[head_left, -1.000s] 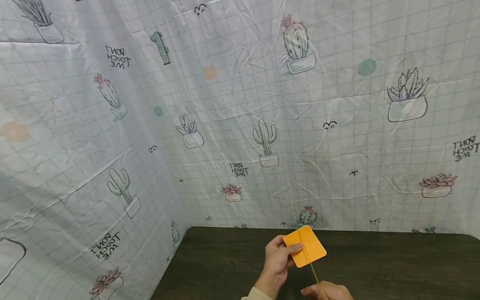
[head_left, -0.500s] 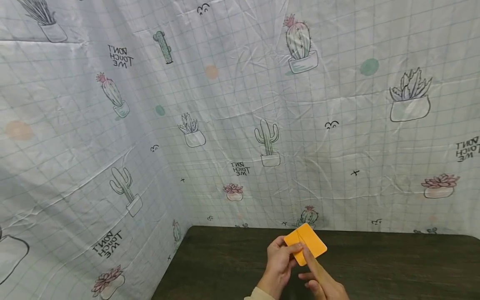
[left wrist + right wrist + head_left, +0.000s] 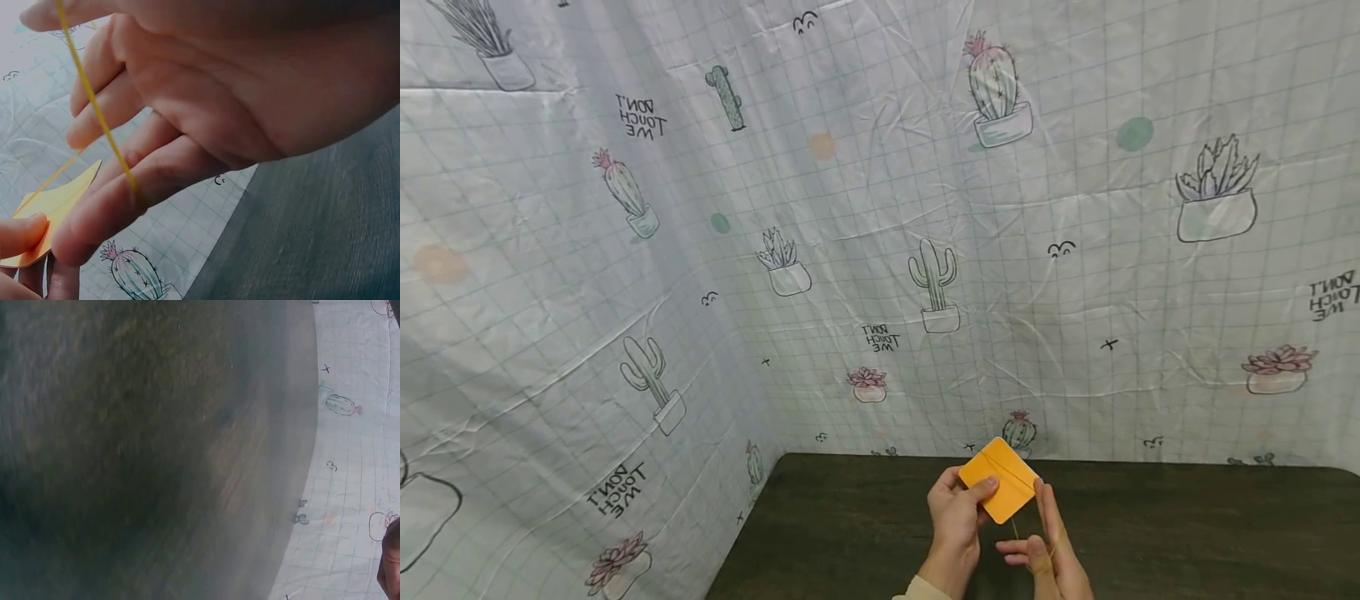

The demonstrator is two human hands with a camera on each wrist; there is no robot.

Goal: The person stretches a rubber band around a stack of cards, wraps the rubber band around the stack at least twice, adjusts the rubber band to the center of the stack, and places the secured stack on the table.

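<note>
Backdrop: white cloth (image 3: 850,192) with a faint grid, hung in folds behind and to the left of the surface; printed potted cacti (image 3: 996,83), succulents (image 3: 1277,367), coloured dots and mirrored lettering.
Surface: dark wood-look tabletop (image 3: 1187,533), far edge against the cloth, far corners rounded. Right wrist view mostly blurred, dark area beside the cloth.
Left hand: (image 3: 957,510) grips the card at its left corner, thumb laid flat on the face, fingers behind. Beige sleeve (image 3: 922,590) at the wrist.
Right hand: (image 3: 1060,557) near side of the card, palm turned toward it; fingers extended and parted, thumb raised. One fingertip appears to touch the card's right corner.
Card: orange card (image 3: 1009,502), square, rounded corners, pale rim; held up above the surface, tilted, seen across its far edge, nearer the far left corner than the far right. Looks slightly bowed in the left wrist view.
Band: thin yellow rubber band (image 3: 89,94), taut, spanning the right hand's thumb and an extended finger; another strand runs to the card. Line across the card's face: band or crease, cannot tell.
</note>
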